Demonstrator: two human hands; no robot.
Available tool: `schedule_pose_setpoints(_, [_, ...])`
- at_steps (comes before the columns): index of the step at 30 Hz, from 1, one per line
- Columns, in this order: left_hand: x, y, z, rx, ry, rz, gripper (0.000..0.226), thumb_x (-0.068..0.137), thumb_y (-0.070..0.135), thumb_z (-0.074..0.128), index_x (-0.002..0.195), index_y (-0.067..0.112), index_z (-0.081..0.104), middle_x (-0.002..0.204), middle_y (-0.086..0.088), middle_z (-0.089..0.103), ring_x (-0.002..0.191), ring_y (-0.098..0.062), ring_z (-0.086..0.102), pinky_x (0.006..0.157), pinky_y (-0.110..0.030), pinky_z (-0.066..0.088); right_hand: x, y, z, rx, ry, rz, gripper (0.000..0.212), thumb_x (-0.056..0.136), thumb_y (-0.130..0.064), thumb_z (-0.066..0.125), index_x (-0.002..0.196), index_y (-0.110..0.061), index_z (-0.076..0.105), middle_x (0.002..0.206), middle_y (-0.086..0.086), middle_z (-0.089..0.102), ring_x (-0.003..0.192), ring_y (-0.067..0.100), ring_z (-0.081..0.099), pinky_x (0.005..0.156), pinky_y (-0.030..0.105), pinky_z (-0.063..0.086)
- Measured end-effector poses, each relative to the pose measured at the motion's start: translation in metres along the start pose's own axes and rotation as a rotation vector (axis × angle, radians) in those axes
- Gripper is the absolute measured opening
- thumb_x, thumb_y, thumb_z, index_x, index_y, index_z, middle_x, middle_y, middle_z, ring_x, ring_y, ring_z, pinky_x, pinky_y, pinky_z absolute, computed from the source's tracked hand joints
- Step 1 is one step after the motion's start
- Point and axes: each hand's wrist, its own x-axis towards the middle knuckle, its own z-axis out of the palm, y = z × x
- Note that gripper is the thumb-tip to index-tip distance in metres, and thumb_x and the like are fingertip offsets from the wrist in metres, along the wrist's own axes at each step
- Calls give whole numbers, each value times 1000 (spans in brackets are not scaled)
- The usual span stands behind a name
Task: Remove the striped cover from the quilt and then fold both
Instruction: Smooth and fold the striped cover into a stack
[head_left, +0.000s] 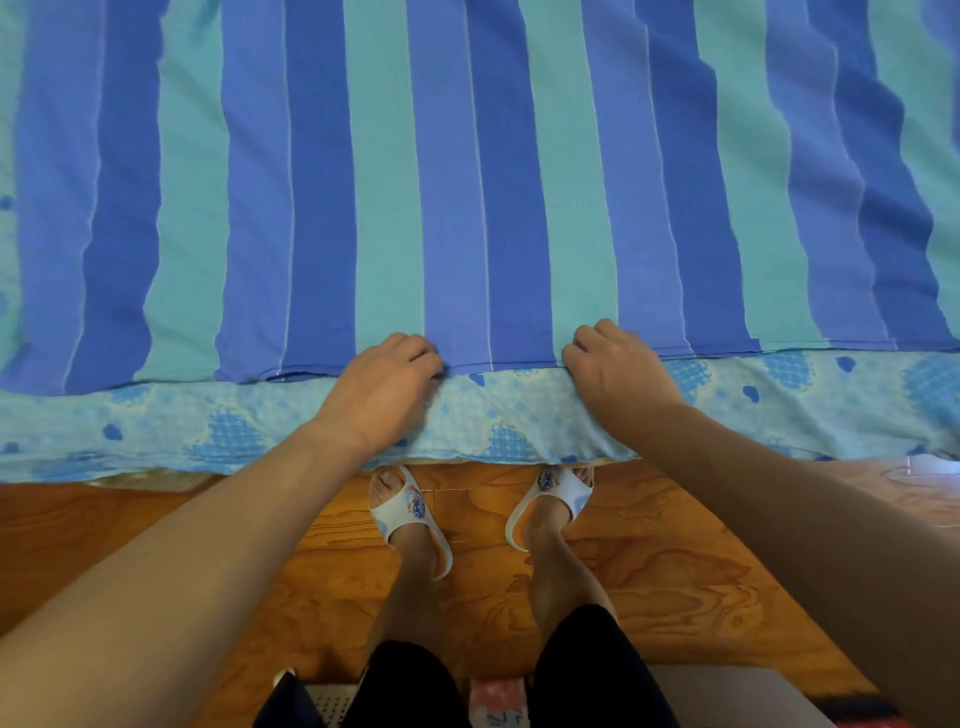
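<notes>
The striped cover (467, 182) lies spread flat over the bed, its near hem running straight across just above the patterned sheet (260, 431), which hangs over the bed's near side. Below that hem lies wooden floor (156, 525), open to either side of the person's slippers (405, 514). At the hem's middle, the left hand (387, 387) and right hand (613, 369) sit apart, fingers curled, pinching the cover's edge.
</notes>
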Motion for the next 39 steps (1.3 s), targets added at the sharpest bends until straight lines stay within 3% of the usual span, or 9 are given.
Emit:
schedule_pose_setpoints(4, [-35, -1, -22, -68, 157, -168, 26, 96, 29, 56, 117, 16, 66, 111, -2, 62, 104, -23, 54, 87, -39, 45, 17, -43, -20, 213, 100, 88, 18, 66, 8, 63, 76, -6, 62, 73, 12, 54, 71, 32, 50, 60, 37, 43])
schedule_pose_setpoints(7, [-83, -44, -35, -392, 477, -845, 9, 91, 24, 58, 93, 16, 61, 93, -7, 61, 88, -25, 55, 80, -37, 45, 42, -99, -38, 612, 56, 266, 11, 87, -4, 54, 87, -12, 61, 83, 6, 57, 77, 27, 52, 69, 38, 47])
schedule_pose_setpoints(10, [-122, -114, -53, -1007, 802, -1535, 14, 82, 27, 60, 75, 16, 55, 69, -10, 61, 64, -26, 67, 63, -38, 57, 59, -155, -45, 1428, -67, 815, 18, 92, -17, 49, 77, -11, 56, 73, 11, 58, 66, 24, 57, 59, 34, 46])
schedule_pose_setpoints(12, [-138, -156, -61, -1418, 891, -1667, 16, 90, 21, 59, 78, 11, 55, 57, -8, 54, 42, -17, 59, 48, -27, 54, 60, -173, -46, 1906, -79, 1222, 18, 97, -16, 50, 85, -5, 55, 76, 17, 62, 65, 25, 64, 53, 30, 53])
schedule_pose_setpoints(15, [-139, -200, -66, -1680, 905, -1654, 15, 97, 28, 54, 88, 17, 59, 53, -1, 64, 47, -11, 64, 48, -23, 55, 60, -166, -47, 2218, 76, 1456, 25, 102, -27, 49, 90, -5, 54, 94, 18, 67, 88, 27, 69, 76, 34, 61])
schedule_pose_setpoints(19, [-133, -233, -69, -1886, 1060, -1517, 22, 96, 26, 60, 117, 21, 66, 99, 1, 75, 77, -15, 74, 58, -30, 60, 77, -150, -55, 2413, 267, 1558, 27, 102, -36, 47, 94, -14, 59, 102, 9, 67, 103, 24, 62, 104, 38, 44])
schedule_pose_setpoints(27, [-232, -267, -83, -1478, 1055, -1682, 5, 95, 23, 56, 95, 24, 60, 92, 3, 69, 66, -14, 64, 45, -21, 49, 86, -153, -51, 2321, 307, 1679, 27, 101, -17, 50, 126, -14, 59, 108, 3, 72, 96, 18, 70, 90, 36, 56])
schedule_pose_setpoints(35, [-227, -252, -78, -1876, 1129, -1523, 21, 101, 12, 46, 111, 14, 64, 100, -2, 76, 96, -16, 73, 71, -36, 61, 63, -108, -36, 2309, 500, 1720, 15, 100, -24, 52, 99, -13, 63, 81, 2, 75, 78, 16, 73, 68, 28, 60])
schedule_pose_setpoints(39, [-200, -224, -100, -1506, 1212, -1351, 18, 88, 3, 56, 104, 12, 57, 96, -6, 71, 88, -20, 72, 75, -40, 61, 41, -75, -30, 2242, 473, 1736, 12, 100, -18, 53, 93, -15, 62, 77, -1, 72, 79, 14, 70, 81, 27, 58])
